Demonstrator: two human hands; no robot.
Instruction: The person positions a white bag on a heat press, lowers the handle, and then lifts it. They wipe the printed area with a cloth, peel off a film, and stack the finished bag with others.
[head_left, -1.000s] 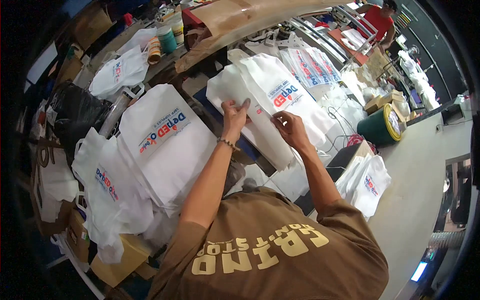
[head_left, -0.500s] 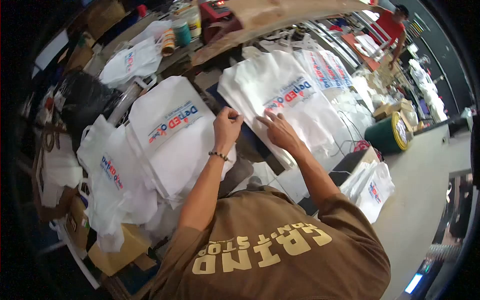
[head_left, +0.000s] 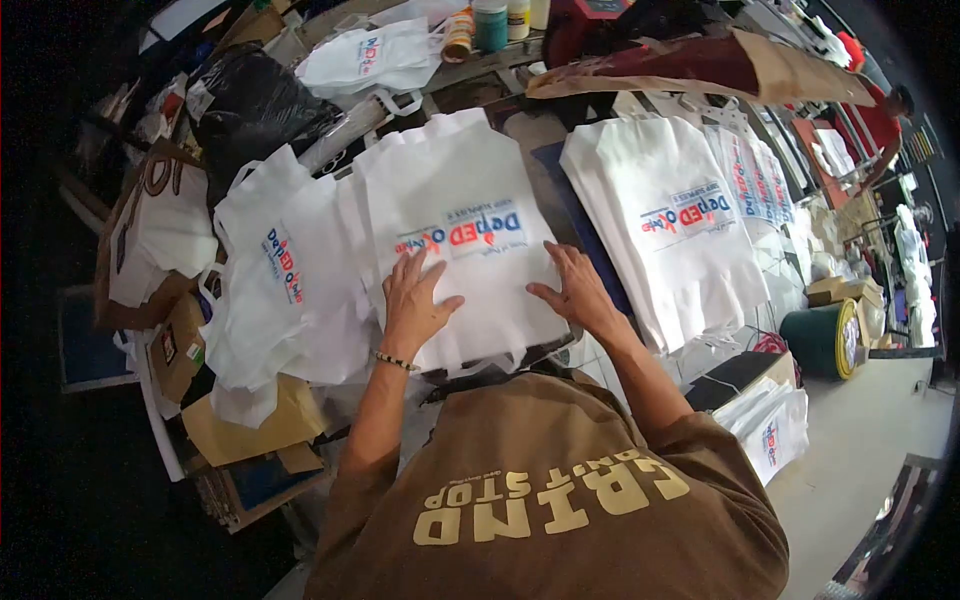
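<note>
My left hand [head_left: 413,303] lies on a white printed cloth bag [head_left: 455,165] on the middle stack, its fingers spread just under the red end of the print. My right hand [head_left: 577,290] rests at the same bag's right edge, fingers apart and thumb pointing inward. To the right is a second stack of white bags [head_left: 650,165] with the same red and blue lettering. On the left, more white bags [head_left: 265,330] lie rumpled, overlapping the middle stack's side.
A dark green round container [head_left: 815,340] stands at the right by a bundle of white bags [head_left: 775,430]. Cardboard boxes [head_left: 180,345] sit at the left edge. Brown paper [head_left: 690,75] and jars [head_left: 490,25] are at the back. A person in red [head_left: 870,130] is at far right.
The view has turned left. My right hand has left the right stack for the middle one. My left hand, closed before, now lies spread on the middle bag.
</note>
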